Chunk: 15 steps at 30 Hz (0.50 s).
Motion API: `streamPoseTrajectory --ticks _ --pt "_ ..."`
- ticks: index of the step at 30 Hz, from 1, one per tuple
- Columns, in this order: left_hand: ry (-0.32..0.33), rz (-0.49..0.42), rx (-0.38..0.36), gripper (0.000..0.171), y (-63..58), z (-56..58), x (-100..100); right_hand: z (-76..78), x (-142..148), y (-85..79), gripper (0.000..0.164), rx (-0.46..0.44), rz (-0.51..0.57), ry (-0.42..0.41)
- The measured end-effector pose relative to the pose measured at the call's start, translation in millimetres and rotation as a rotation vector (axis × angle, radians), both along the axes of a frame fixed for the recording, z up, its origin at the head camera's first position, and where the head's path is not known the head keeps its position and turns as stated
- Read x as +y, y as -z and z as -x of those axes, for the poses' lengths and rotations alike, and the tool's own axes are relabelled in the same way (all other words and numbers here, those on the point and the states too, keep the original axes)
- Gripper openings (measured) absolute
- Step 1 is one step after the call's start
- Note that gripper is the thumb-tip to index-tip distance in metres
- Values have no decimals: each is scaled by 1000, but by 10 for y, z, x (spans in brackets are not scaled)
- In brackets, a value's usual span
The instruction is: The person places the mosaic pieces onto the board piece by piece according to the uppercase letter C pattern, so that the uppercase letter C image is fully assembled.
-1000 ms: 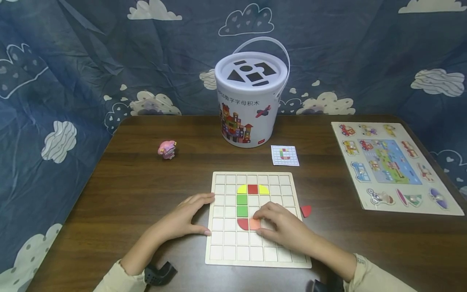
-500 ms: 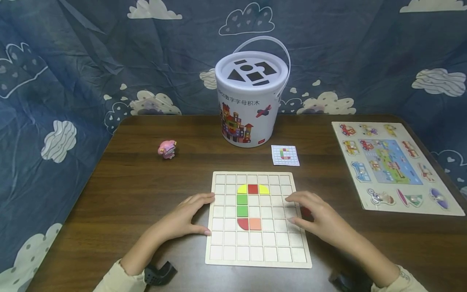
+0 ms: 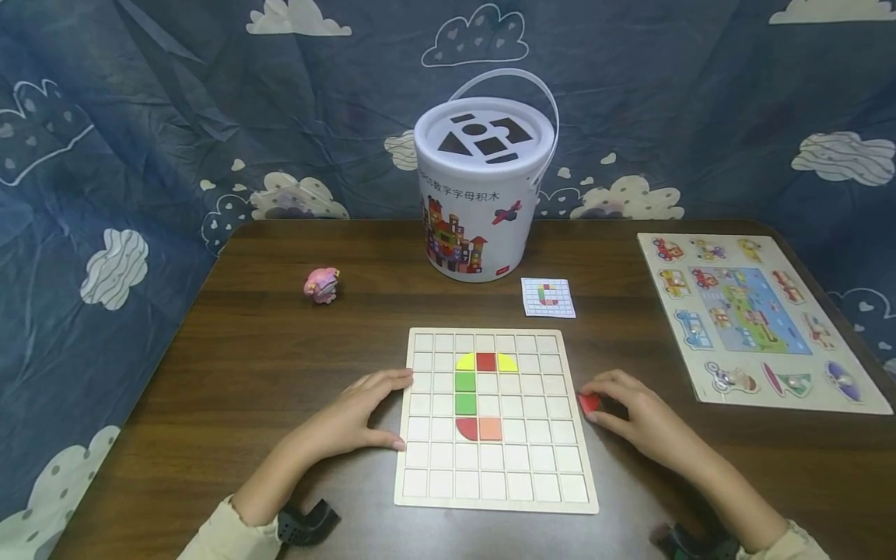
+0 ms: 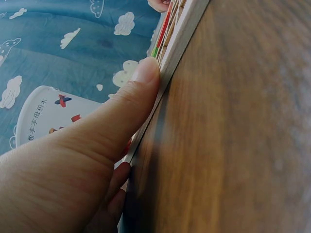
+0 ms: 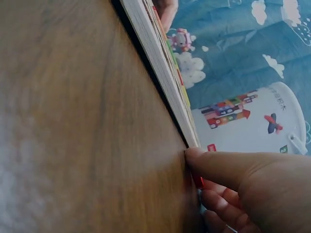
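A pale wooden grid board (image 3: 532, 488) lies flat on the table. On it, a C-like shape is laid out: two yellow quarter-circles (image 3: 507, 363) with a red square (image 3: 485, 362) between them, two green squares (image 3: 465, 404), a dark red quarter-circle (image 3: 467, 429) and an orange square (image 3: 490, 429). My left hand (image 3: 353, 418) rests at the board's left edge, thumb and fingers spread against it. Just off the right edge, my right hand (image 3: 640, 420) pinches a loose red quarter-circle piece (image 3: 589, 402) between thumb and fingers; in the right wrist view the red piece (image 5: 198, 181) shows below the thumb.
Behind the board stands a white bucket (image 3: 465, 233) with a shape-sorter lid. A pattern card (image 3: 548, 299) with a printed C lies in front of it. A picture puzzle board (image 3: 756, 327) is at the right, a small pink figurine (image 3: 322, 285) at the back left.
My right hand has let go of the orange square, moved right off the board and taken hold of the loose red quarter-circle. My left hand has stayed at the board's edge.
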<state>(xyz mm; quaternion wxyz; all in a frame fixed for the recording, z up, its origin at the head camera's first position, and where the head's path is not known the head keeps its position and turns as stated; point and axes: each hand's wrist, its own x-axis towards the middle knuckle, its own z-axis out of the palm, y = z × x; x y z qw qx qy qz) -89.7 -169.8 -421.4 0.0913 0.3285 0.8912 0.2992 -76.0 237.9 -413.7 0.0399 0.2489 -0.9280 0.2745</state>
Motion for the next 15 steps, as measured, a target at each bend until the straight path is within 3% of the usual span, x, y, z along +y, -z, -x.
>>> streamPoseTrajectory --ticks 7,15 --pt "-1 2 -8 85 7 6 2 35 6 -20 24 -13 -9 23" --pt "0 3 -5 86 8 1 -2 54 -73 -165 26 65 44 -4"
